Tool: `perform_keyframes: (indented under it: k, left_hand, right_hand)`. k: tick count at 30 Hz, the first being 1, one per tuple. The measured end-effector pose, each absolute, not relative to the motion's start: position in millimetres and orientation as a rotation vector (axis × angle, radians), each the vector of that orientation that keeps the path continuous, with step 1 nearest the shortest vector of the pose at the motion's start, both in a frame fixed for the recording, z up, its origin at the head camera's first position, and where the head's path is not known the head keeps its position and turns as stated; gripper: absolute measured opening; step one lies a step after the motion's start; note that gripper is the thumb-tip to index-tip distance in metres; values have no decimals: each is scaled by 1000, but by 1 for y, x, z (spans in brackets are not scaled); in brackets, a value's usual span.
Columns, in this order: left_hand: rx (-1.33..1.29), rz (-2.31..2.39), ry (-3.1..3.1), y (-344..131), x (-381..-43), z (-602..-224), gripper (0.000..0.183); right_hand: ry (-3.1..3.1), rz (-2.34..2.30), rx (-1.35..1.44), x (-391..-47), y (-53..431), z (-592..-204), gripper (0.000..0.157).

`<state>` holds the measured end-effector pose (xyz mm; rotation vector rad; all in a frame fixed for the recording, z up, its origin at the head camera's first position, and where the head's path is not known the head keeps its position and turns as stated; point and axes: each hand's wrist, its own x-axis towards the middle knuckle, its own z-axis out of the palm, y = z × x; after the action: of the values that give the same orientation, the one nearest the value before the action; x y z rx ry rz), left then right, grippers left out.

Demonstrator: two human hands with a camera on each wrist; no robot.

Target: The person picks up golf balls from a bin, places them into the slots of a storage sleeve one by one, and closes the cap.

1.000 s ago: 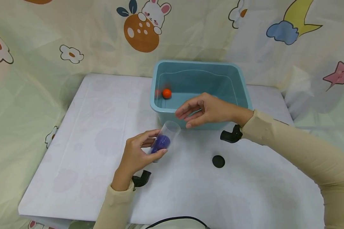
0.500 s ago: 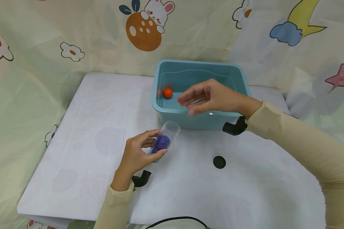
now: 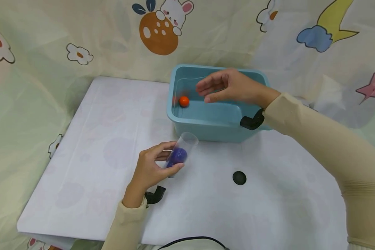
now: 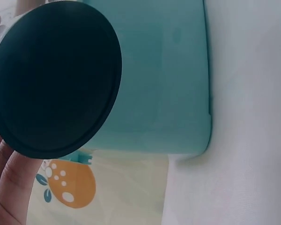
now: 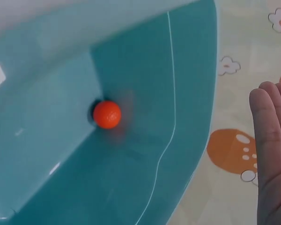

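My left hand (image 3: 153, 166) grips a clear plastic tube (image 3: 189, 141), tilted up to the right, with its mouth uncovered. Purple balls (image 3: 178, 155) sit in its lower part. The left wrist view faces the tube's black base (image 4: 56, 79). My right hand (image 3: 229, 85) is above the blue bin (image 3: 206, 128), fingers extended and holding nothing. An orange ball (image 3: 183, 101) lies on the bin's floor at the left corner; the right wrist view shows the same orange ball (image 5: 107, 114) below and apart from the fingers (image 5: 270, 136).
A black round cap (image 3: 239, 178) lies on the white table (image 3: 97, 173), right of the tube. The bin stands at the table's back, against a printed cloth backdrop (image 3: 112, 41). A black cable (image 3: 193, 238) crosses the front edge.
My right hand has risen from near the tube's mouth and moved back over the bin. My left hand keeps its grip on the tube, almost still. The orange ball stays in its corner.
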<state>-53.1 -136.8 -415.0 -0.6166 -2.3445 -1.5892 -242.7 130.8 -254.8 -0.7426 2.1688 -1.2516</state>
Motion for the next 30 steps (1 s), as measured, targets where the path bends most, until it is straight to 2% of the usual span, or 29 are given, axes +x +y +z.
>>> perform_keyframes:
  k: [8, 18, 30]
  left_hand:
    - [-602, -1581, -2362, -138, -53, -415, 61]
    - [-604, -1586, -2360, -139, -52, -417, 60]
    - [-599, -1602, -2344, -140, -56, -424, 59]
  right_hand:
    - [2210, -1279, -673, -276, 122, -260, 42]
    - [2214, -1315, -648, -311, 116, -293, 41]
    - [2134, -1252, -595, -330, 97, -331, 47]
